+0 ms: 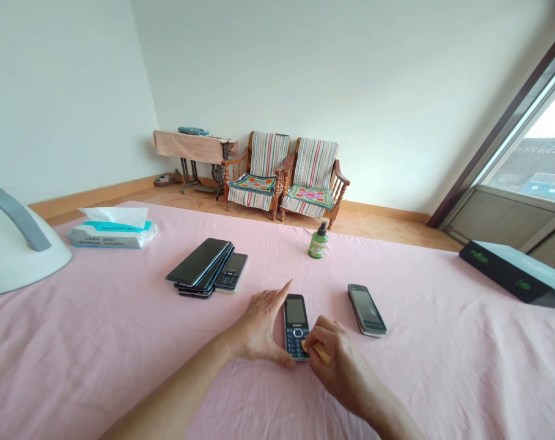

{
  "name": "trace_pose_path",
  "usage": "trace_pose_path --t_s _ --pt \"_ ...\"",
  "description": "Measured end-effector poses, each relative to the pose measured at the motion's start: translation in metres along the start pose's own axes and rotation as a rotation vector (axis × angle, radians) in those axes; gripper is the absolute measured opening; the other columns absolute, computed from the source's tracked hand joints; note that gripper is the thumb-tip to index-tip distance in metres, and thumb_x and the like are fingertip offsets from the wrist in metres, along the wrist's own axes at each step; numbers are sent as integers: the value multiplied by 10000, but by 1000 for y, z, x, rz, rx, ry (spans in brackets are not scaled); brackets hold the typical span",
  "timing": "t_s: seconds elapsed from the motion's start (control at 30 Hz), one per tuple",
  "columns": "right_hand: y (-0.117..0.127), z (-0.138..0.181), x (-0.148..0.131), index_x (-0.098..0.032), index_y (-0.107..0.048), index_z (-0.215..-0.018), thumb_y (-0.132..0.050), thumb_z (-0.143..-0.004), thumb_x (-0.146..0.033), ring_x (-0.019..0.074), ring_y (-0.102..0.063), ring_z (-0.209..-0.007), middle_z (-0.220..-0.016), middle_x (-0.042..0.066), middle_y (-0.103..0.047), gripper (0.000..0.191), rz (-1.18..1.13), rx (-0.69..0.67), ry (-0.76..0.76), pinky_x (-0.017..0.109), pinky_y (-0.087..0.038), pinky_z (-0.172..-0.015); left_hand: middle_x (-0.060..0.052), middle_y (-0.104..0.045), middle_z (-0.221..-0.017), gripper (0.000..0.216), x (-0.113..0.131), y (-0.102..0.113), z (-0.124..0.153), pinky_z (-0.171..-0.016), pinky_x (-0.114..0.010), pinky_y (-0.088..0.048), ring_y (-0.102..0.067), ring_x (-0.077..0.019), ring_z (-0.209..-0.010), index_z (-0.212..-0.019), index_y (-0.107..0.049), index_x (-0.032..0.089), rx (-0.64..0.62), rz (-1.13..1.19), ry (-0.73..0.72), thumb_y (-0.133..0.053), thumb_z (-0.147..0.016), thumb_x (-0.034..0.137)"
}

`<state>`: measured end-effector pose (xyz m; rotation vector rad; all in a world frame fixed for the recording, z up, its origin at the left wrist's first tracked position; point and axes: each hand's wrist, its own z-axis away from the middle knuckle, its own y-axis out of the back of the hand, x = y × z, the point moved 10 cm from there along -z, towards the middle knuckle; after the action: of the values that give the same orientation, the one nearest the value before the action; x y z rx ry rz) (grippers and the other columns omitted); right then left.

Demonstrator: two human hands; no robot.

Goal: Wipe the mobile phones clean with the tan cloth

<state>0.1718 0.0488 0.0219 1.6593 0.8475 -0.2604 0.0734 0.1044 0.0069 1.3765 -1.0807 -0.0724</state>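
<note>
“Since the phone (296, 329) lies face up between both hands, what is each one doing?”

“The left hand (260, 324) is spread wide along the phone's left edge, thumb at the bottom corner and forefinger reaching past the top. The right hand (333, 351) pinches a yellowish cloth (322, 353) against the lower keys.”

“How far along is it?”

“Partway through this phone, I'd judge: the cloth is at the keys, and the screen is uncovered. A stack of phones (199, 264) lies to the left with a keypad phone (231, 272) at its side, and a grey-edged phone (368, 310) lies alone to the right. Which of those are finished and which are left, I can't tell.”

“And around them?”

“A pink sheet (135, 342) makes the surface, creased in front. A green spray bottle (318, 244) stands upright beyond the phones; a tissue pack (111, 236) sits far left, near a white object (21, 256), and a dark box (511, 274) far right.”

“The room?”

“Two armchairs (312, 177) stand before a pale wall (268, 61), beside a draped table (188, 146), with a window (546, 153) at the right.”
</note>
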Motion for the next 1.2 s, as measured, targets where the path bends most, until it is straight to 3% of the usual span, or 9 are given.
trace_pose_path --t_s 0.13,0.33,0.6,0.77,1.2 --pt "-7 1 -9 -198 -615 -730 -501 -823 -58 145 -531 -747 -807 16 -567 203 -23 -27 46 269 -357 -695 -148 -431 -1327 1342 -1 0 0 -1017 -505 -269 -405 -348 -1209 -1455 -8 254 2 -3 5 -837 -438 539" --pt "-2 1 -1 -190 -613 -724 -516 -725 21 146 -537 -725 -768 8 -566 232 -17 14 -27 275 -364 -706 -149 -404 -1355 1338 -1 0 0 -1031 -506 -255 -378 -358 -1236 -1457 -20 249 0 2 4 -831 -437 552" --pt "2 3 1 -190 -629 -774 -516 -809 -45 150 -532 -725 -788 19 -569 186 -7 49 -2 284 -361 -696 -151 -399 -1361 1336 0 0 1 -1041 -507 -244 -367 -355 -1248 -1459 -9 243 1 6 4 -828 -449 550" --pt "-6 -1 -12 -201 -631 -751 -506 -847 -73 153 -524 -734 -793 21 -565 203 61 22 79 284 -343 -686 -149 -399 -1371 1350 1 0 1 -1031 -513 -255 -381 -355 -1239 -1458 16 261 -9 2 5 -836 -445 531" --pt "-9 -2 -15 -197 -623 -745 -524 -835 -49 151 -515 -759 -806 18 -562 199 64 -6 81 282 -337 -713 -146 -423 -1353 1358 0 0 1 -1021 -507 -271 -402 -359 -1223 -1458 -6 257 12 -5 6 -844 -423 524"
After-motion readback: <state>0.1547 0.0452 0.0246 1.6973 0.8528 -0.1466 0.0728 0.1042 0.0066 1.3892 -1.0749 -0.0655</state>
